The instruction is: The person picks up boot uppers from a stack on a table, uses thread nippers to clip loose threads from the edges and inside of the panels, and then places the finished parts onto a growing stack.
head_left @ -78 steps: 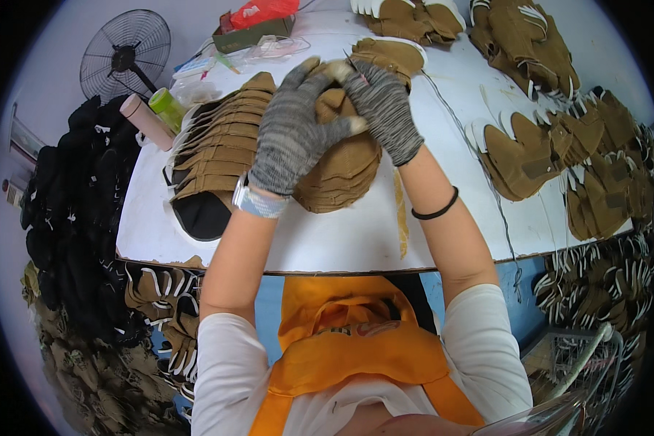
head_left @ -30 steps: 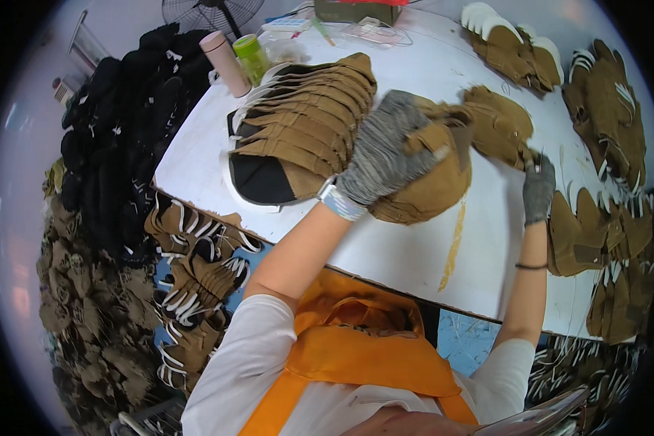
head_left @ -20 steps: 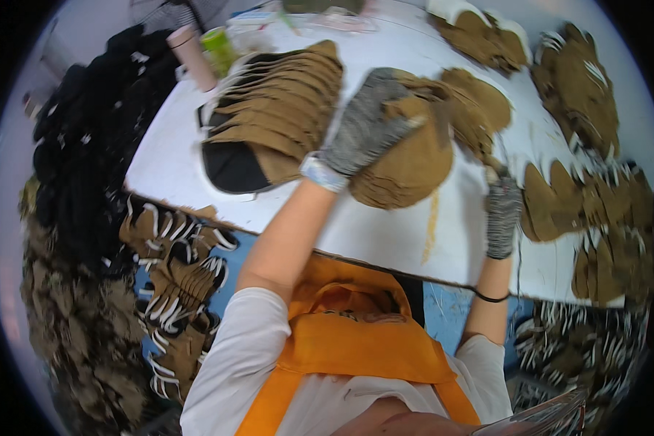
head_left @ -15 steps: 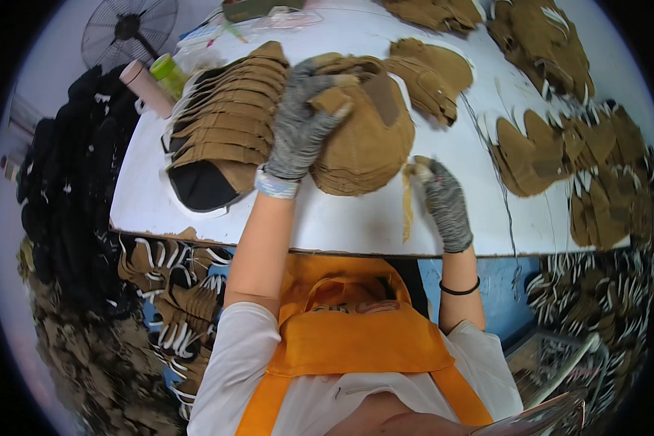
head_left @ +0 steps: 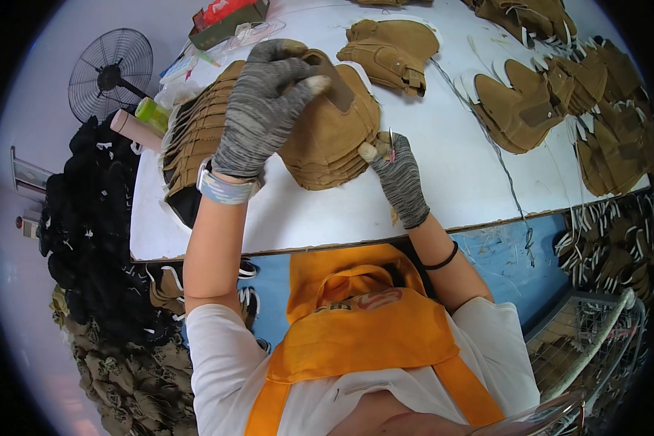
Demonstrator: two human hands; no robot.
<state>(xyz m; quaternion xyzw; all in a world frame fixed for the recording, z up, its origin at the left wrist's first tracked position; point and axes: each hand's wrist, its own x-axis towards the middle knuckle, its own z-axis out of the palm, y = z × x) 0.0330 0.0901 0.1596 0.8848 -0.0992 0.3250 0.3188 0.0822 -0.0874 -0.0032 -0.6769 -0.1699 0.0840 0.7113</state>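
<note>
My left hand [head_left: 263, 102], in a grey knit glove, grips the top of a stack of tan suede shoe-upper pieces [head_left: 332, 138] lying on the white table [head_left: 443, 185]. My right hand [head_left: 396, 168], also gloved, touches the stack's right edge and pinches a small thin tool with a reddish tip [head_left: 390, 142]. A fanned row of more tan pieces [head_left: 196, 138] sits just left of my left hand.
Single tan uppers [head_left: 392, 47] and clusters of them [head_left: 552, 98] lie across the table's far and right side. A box with red contents [head_left: 229, 18], a green bottle [head_left: 152, 112], a cardboard tube and a fan [head_left: 109, 73] stand at the left. Black and brown pieces pile on the floor.
My right hand came back from the table's right side to the stack's edge. My left hand has stayed on the stack throughout while my head turned.
</note>
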